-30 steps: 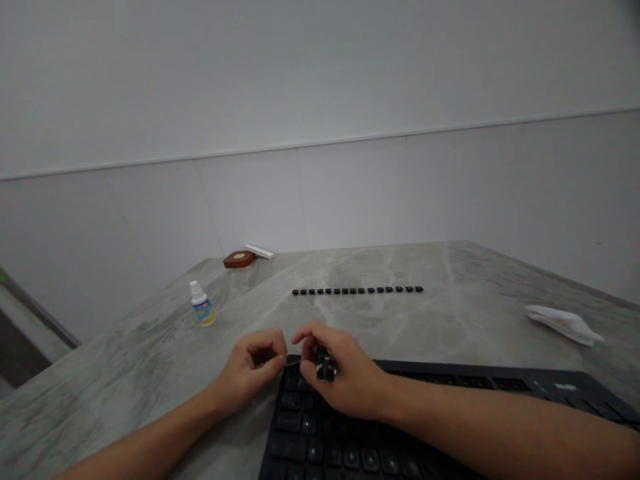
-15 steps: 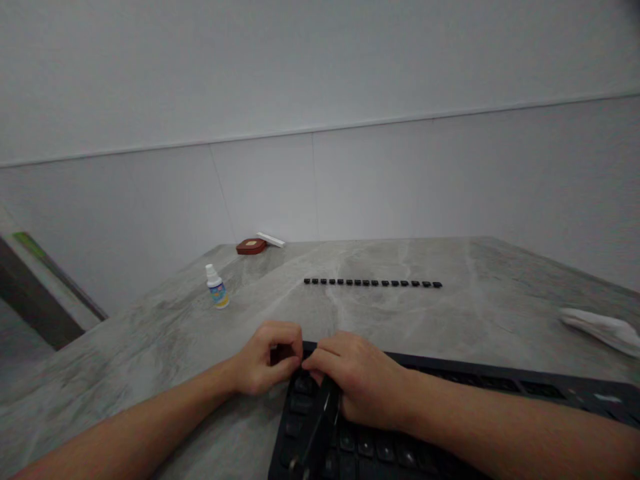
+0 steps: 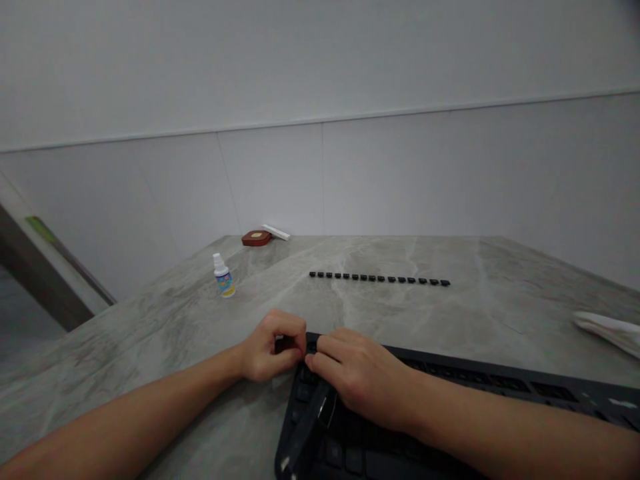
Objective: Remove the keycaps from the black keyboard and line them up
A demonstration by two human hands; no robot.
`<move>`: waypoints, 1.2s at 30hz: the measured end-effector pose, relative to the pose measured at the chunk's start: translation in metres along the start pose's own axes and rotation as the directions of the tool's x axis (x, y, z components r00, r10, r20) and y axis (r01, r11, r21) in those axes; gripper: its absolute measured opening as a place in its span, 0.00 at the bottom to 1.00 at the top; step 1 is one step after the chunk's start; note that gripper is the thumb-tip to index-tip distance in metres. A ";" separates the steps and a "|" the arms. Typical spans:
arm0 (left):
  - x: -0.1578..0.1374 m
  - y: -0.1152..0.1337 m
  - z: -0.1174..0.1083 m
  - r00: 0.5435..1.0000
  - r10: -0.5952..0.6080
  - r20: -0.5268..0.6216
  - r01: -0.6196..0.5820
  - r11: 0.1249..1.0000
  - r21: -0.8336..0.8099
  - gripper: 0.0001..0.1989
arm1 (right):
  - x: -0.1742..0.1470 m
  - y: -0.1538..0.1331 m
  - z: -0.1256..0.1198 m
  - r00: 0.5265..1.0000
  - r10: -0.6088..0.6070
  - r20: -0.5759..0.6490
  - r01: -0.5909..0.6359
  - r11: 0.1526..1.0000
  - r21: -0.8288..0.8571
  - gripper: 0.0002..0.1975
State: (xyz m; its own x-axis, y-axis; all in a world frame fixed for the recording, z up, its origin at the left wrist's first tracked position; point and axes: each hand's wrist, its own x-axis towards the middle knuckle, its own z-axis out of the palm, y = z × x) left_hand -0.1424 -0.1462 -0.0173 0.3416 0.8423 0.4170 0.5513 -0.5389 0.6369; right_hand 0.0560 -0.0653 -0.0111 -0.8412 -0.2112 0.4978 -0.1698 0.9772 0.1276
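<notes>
A black keyboard (image 3: 367, 463) lies at the front of the table, partly covered by my right hand and forearm. At its far left corner my left hand (image 3: 277, 347) is closed in a pinch, thumb against curled fingers; whatever is between the fingertips is hidden. Close beside it, my right hand (image 3: 357, 373) is closed on a black tool with a thick glossy handle (image 3: 307, 433), which slants toward me over the left keys. The tool's working end is hidden by the hand. Beyond the keyboard, several small black keycaps (image 3: 372, 278) stand in a straight row.
The grey marbled table (image 3: 200, 427) reaches back to a white panelled wall (image 3: 400, 173). A small white bottle (image 3: 224, 277) with a coloured label stands at left. Behind it lie a red-brown case (image 3: 256, 239) and a white bar (image 3: 277, 232). A white cloth-like item (image 3: 610, 331) is at right.
The whole view has shifted slightly. Both hands stay at the keyboard's far left corner, with the left still pinched. The tool's handle has tipped lower over the keys.
</notes>
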 end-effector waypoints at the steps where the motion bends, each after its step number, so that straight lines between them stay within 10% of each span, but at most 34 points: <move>1: 0.000 0.000 0.000 1.000 -0.005 0.011 0.005 1.000 -0.004 0.08 | 0.000 0.000 0.000 1.000 0.005 0.015 -0.005 1.000 0.001 0.10; 13: 0.002 -0.001 0.003 0.984 -0.175 0.036 0.177 0.982 -0.070 0.03 | 0.002 0.000 -0.005 0.941 0.220 0.258 -0.264 0.953 0.147 0.14; 28: 0.005 -0.003 0.004 0.965 -0.254 0.071 0.264 0.944 -0.197 0.07 | 0.011 0.003 -0.001 0.728 0.608 0.316 -0.675 0.558 0.483 0.05; 36: 0.004 -0.004 0.003 0.966 -0.250 0.066 0.253 0.966 -0.045 0.15 | 0.014 0.001 -0.004 0.690 0.648 0.321 -0.708 0.515 0.483 0.04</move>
State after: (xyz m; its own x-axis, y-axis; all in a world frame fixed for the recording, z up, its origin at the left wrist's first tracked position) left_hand -0.1416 -0.1409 -0.0203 0.2426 0.9492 0.2006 0.5846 -0.3081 0.7505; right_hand 0.0461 -0.0674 -0.0010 -0.8556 0.4951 0.1512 0.2602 0.6638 -0.7011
